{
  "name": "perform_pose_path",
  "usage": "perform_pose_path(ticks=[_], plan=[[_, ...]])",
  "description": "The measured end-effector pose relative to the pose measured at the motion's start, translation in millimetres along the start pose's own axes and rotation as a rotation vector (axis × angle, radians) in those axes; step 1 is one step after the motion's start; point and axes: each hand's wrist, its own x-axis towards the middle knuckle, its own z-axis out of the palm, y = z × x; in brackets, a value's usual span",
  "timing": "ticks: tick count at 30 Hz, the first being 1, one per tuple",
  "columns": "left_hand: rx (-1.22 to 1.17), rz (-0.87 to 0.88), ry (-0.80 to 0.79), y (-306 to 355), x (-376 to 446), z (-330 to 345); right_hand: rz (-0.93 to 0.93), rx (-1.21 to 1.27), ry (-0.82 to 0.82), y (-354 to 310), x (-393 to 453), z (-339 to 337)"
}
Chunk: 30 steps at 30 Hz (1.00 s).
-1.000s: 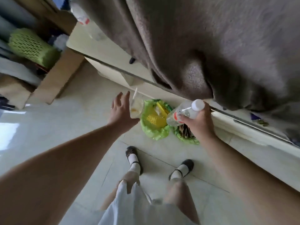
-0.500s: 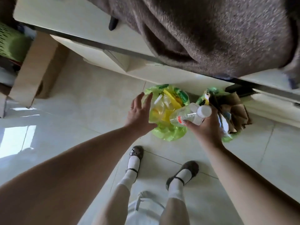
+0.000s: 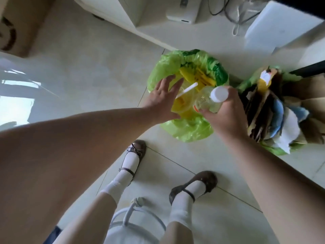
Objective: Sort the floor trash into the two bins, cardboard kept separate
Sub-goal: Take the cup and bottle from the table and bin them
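Two floor bins stand side by side. The left bin (image 3: 158, 73) has a light green liner and holds yellow wrappers. The right bin (image 3: 279, 152), also green-lined, is stuffed with brown cardboard (image 3: 262, 110) and paper. My left hand (image 3: 161, 101) hovers over the left bin with fingers stretched out. A clear plastic cup (image 3: 184, 104) with a white straw rests against its thumb side. My right hand (image 3: 223, 115) grips a clear plastic bottle (image 3: 207, 101) with a white cap, just above the left bin's right rim.
A cardboard box (image 3: 19, 25) stands at the top left. White furniture (image 3: 112, 11), a white device with cables (image 3: 184, 13) and a white box (image 3: 274, 30) line the far side. My feet in brown shoes (image 3: 197, 182) stand on the tiled floor close behind the bins.
Both hands have come down over the left bin with the cup and the bottle. The view has tilted down, so the grey fabric overhead is gone and the cardboard bin shows fully.
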Motion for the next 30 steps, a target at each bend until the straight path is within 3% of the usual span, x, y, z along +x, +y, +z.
perform_pose_path(ticks=[7,15,20,30], plan=[[0.057,-0.059,-0.055,-2,13,17,0.04,-0.047,-0.061,7,14,20],[-0.071,-0.152,-0.071,14,-26,-34,0.148,-0.012,-0.148,-14,-17,-28],[-0.171,-0.094,-0.062,38,-86,-71,0.265,0.049,-0.035,-33,-68,-68],[-0.218,0.096,-0.188,130,-184,-128,0.596,0.258,0.232,-58,-216,-169]])
